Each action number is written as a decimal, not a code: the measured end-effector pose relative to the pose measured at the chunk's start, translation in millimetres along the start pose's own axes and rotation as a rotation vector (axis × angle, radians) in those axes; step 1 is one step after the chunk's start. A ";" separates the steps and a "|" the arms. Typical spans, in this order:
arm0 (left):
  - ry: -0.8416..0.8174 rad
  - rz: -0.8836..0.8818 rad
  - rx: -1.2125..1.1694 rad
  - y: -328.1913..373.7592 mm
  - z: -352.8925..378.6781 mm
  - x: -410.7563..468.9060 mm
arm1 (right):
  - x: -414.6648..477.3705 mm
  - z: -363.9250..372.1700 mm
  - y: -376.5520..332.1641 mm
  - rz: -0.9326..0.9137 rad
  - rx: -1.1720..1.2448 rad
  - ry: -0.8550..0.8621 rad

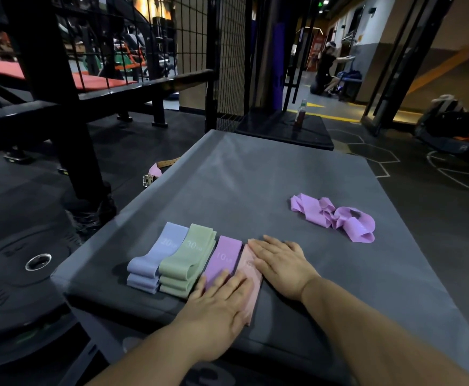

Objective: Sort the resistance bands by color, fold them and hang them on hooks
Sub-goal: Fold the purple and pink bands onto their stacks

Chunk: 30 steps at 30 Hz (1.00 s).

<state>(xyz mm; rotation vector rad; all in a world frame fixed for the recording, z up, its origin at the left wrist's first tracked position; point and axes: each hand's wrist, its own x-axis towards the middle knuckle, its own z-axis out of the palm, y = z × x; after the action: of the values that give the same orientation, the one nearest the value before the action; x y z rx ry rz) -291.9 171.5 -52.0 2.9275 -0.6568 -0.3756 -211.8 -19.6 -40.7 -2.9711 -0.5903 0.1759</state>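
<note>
Several folded resistance bands lie side by side near the front left of a dark padded platform (255, 176): a blue band (155, 254), a green band (188, 254), a purple band (223, 257) and a pink band (246, 267). My left hand (216, 305) presses flat on the near ends of the purple and pink bands. My right hand (280, 264) lies flat with straight fingers on the pink band's far right side. A crumpled long purple band (336, 215) lies apart at the right of the platform.
A black steel rack and wire mesh panel (227, 57) stand behind and to the left. A weight plate (18, 263) lies on the floor at left, a pink belt (155, 171) by the platform edge. A bottle (301, 114) stands on a black box beyond. A person sits far back.
</note>
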 end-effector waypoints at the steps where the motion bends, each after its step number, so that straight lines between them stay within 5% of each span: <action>1: 0.004 0.000 -0.003 0.3 0.7 -0.1 | -0.1 0.3 0.6 0.000 0.002 -0.001; 14: -0.008 0.013 -0.036 0.4 -1.8 -3.1 | 3.0 5.5 3.2 -0.073 -0.147 0.086; 25: -0.014 0.010 -0.049 0.7 -1.9 -3.5 | -4.3 1.9 2.3 -0.148 0.022 0.267; 30: 0.000 0.012 -0.044 1.2 -1.7 -3.6 | 0.1 4.9 8.1 -0.220 -0.040 0.088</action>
<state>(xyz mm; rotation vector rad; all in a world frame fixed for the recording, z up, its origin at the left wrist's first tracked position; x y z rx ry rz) -295.1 172.1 -49.3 2.8806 -0.6567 -0.3843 -209.3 -26.7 -46.6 -2.9042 -0.9113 0.0153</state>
